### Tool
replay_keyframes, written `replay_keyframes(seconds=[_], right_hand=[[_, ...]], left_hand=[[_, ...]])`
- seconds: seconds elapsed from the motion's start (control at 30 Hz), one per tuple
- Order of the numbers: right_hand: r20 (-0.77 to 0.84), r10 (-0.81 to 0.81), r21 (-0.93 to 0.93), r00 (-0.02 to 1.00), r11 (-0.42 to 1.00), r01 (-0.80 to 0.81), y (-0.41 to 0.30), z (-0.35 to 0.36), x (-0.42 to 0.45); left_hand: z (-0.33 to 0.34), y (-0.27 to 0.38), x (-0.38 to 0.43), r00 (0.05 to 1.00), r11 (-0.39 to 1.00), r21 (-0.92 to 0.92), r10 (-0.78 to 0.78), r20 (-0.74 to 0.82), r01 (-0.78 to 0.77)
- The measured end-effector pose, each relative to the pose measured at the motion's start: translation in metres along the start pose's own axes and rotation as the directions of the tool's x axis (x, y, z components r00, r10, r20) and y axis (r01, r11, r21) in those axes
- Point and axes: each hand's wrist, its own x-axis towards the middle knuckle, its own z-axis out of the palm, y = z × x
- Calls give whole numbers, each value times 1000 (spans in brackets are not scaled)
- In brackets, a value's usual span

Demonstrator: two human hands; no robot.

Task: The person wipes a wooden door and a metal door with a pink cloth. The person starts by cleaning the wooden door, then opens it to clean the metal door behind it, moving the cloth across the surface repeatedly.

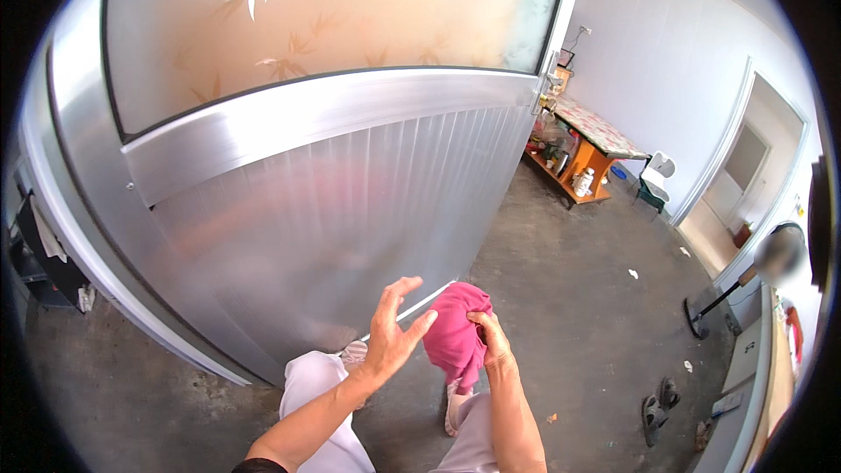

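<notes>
My right hand [491, 341] grips a bunched magenta cloth [454, 328] at its right side, above my right foot. Just left of the cloth, my left hand [394, 335] is raised with thumb and fingers spread and nothing between them. Both hands are in front of a metal door [341, 210] with ribbed lower panelling and a frosted glass pane [341, 20] bearing a leaf pattern. A handle and lock [545, 102] sit on the door's right edge.
Beyond the door stand an orange table [598, 125] with bottles on its lower shelf and a white chair [657, 177]. Dark sandals [654, 410] and small scraps lie on the grey floor. A doorway [749, 164] and a counter [755, 374] are at right.
</notes>
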Motion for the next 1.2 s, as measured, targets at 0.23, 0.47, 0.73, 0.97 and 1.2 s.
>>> replay_keyframes(seconds=[0.23, 0.47, 0.73, 0.97, 1.2], right_hand=[[207, 128, -260, 970, 963, -72, 9, -11, 12], [325, 109, -101, 939, 992, -80, 19, 0, 16], [151, -69, 127, 986, 991, 50, 13, -14, 28], [120, -67, 119, 990, 991, 53, 17, -7, 28], [111, -80, 72, 991, 995, 72, 8, -13, 20]], left_hand=[[1, -21, -45, 627, 565, -285, -626, 463, 774], [-44, 26, -41, 372, -47, -559, -700, 610, 828], [-158, 162, 59, 872, 762, 633, 395, -291, -134], [-231, 167, 146, 656, -3, 987, 747, 109, -160], [-158, 140, 196, 697, -232, 943, 635, 333, -239]])
